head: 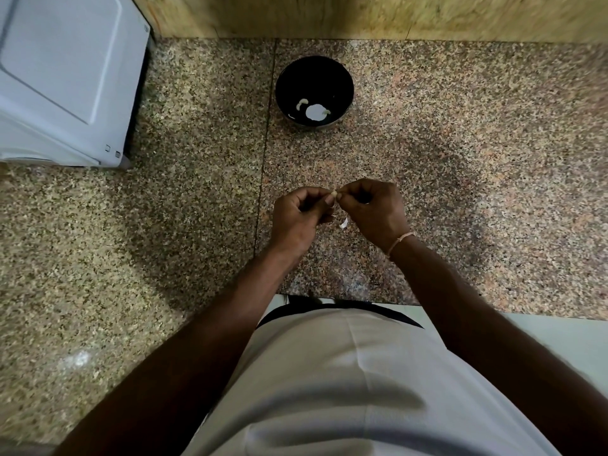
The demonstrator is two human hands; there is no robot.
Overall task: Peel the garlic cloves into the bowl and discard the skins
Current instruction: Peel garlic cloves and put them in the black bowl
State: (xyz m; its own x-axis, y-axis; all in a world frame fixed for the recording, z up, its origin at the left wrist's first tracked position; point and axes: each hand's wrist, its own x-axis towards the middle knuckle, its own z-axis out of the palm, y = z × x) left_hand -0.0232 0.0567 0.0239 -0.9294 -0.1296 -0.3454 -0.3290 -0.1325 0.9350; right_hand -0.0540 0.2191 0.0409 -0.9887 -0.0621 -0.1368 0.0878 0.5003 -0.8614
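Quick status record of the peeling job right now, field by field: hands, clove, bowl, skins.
left hand: left hand pinches the small pale garlic clove
right hand: right hand pinches the same clove, opposite grip
bowl: round black bowl on the speckled granite counter, beyond the hands, holding a few pale peeled pieces
skins: white papery skin scrap hangs below the hands

a round dark bowl (314, 91) sits on the speckled granite counter (460, 133), behind both hands; a white appliance (62, 80) stands far left.
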